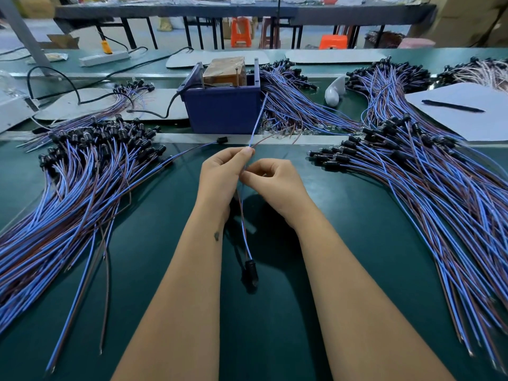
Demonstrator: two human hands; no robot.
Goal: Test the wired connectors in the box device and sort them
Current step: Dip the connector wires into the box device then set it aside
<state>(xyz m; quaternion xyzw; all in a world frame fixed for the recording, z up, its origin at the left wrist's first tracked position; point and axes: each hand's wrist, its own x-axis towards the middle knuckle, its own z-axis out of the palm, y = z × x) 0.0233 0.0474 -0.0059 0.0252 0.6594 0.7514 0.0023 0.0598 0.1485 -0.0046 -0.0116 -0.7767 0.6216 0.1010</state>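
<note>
My left hand (220,182) and my right hand (275,185) meet at the middle of the green mat, both pinching the blue and brown wires of one wired connector. Its black connector head (250,269) hangs low between my forearms. The free wire ends (257,125) rise from my left fingertips toward the blue box device (222,111), which stands behind my hands with two metal pins sticking up. A large pile of wired connectors (82,171) lies on the left, another pile (428,177) on the right.
A single connector (222,139) lies just left of my hands near the mat's far edge. More wire bundles (291,103) lie behind the box. White paper with a black pen (453,106) sits at the right, a white object (334,92) beside the box, a power strip (104,57) at the back.
</note>
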